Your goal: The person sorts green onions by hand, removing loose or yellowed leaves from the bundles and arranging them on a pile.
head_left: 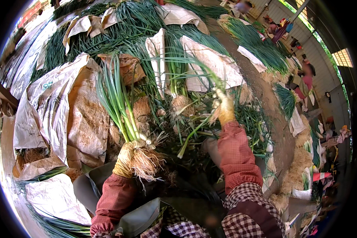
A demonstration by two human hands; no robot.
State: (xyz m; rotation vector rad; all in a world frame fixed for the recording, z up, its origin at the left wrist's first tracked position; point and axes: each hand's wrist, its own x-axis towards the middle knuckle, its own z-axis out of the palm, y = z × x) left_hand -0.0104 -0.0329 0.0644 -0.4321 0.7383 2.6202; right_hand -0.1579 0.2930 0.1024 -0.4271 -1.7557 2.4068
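Head view: left hand [125,158] clamped on a bunch [121,107] of green onions, roots down, above lap. Right hand [224,109] closed on stalks [194,131] in the pile [250,115]. Bunch partly gathered; much pile left.

Sacks, left: crumpled white and tan woven sacks [59,115] spread flat over the heap.
Sacks, further back: pale sacks [210,63] lying among the greens.
Labels, signs, screens: none seen.

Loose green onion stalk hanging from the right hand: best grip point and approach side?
Grip the loose stalk low, near its pale root end, coming from the left hand side. It slants down-left from the right hand, so that end hangs free; the leaves above are tangled in the pile.
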